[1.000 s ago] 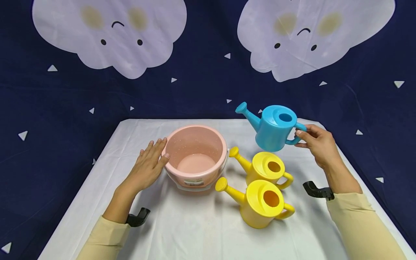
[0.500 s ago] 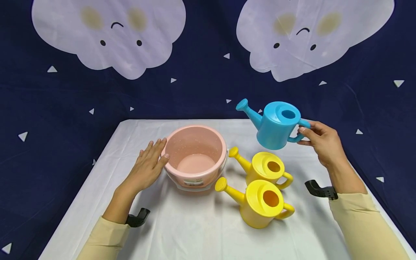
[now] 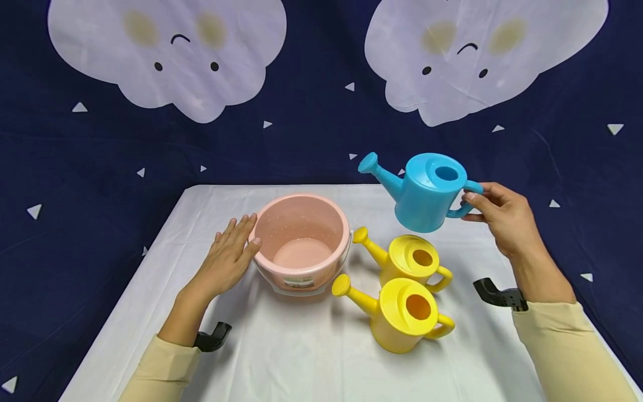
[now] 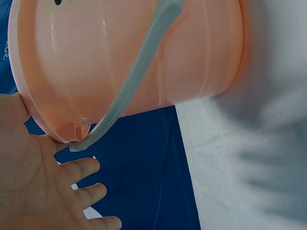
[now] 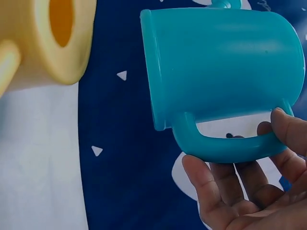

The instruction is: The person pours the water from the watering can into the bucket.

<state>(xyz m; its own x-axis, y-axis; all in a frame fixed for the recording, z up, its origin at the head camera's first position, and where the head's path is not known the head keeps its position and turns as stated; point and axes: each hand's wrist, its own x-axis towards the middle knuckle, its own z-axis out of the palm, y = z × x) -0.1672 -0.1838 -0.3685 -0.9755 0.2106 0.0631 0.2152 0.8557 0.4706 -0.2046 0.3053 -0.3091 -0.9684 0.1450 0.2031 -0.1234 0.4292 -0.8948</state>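
Gripping a blue watering can [image 3: 427, 195] by its handle with the right hand [image 3: 507, 218], thumb on one side and fingers bent round the other. Holding it raised off the counter [image 3: 281, 357], close to upright, with the spout pointing left and the oval opening on top. Carrying it to the right of the pink bucket [image 3: 306, 220], well apart from that rim. Resting the left hand [image 3: 226, 251], released and with fingers extended, against the left side of the bucket's rim, near one end of its pale bail [image 4: 129, 86] in the left wrist view. Standing upright on the counter to the right of the bucket, as a pair, with spouts likewise turned left and handles right: rear yellow watering can [image 3: 397, 254], then front yellow watering can [image 3: 394, 312], nearer the camera and partly covering the other. Hard to tell whether touching each other, or whether touching the bucket with the rear spout. Wearing beige sleeves [image 3: 557, 340] and, at each wrist, a dark bracket [image 3: 502, 296]. Facing a navy backdrop [image 3: 311, 145] printed with white clouds [image 3: 186, 84] bearing upside-down faces, and with small white triangles [image 3: 80, 107].
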